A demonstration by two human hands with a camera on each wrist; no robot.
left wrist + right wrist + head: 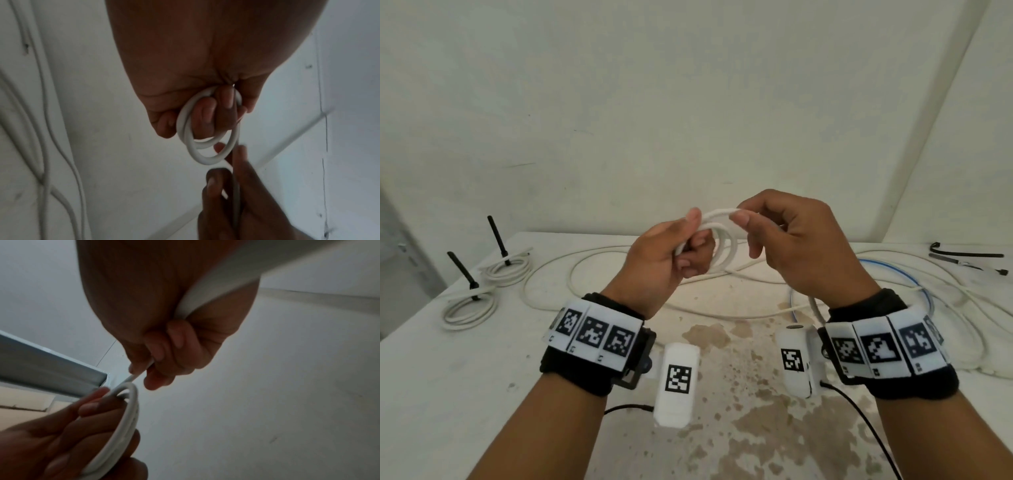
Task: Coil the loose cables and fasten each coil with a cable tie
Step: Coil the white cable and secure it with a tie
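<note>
Mid-coil: your left hand (667,253) grips the coil (724,245), right hand (791,236) pinches the cable (236,194). Next: lay another loop w/o twist.

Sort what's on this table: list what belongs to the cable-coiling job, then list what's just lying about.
Job:
- white coil, held by left hand
- right hand, feeding cable onto it
- loose white cables
- blue cable
- spare black cable ties

Lying about (already done):
- two tied coils
- stained table
</note>
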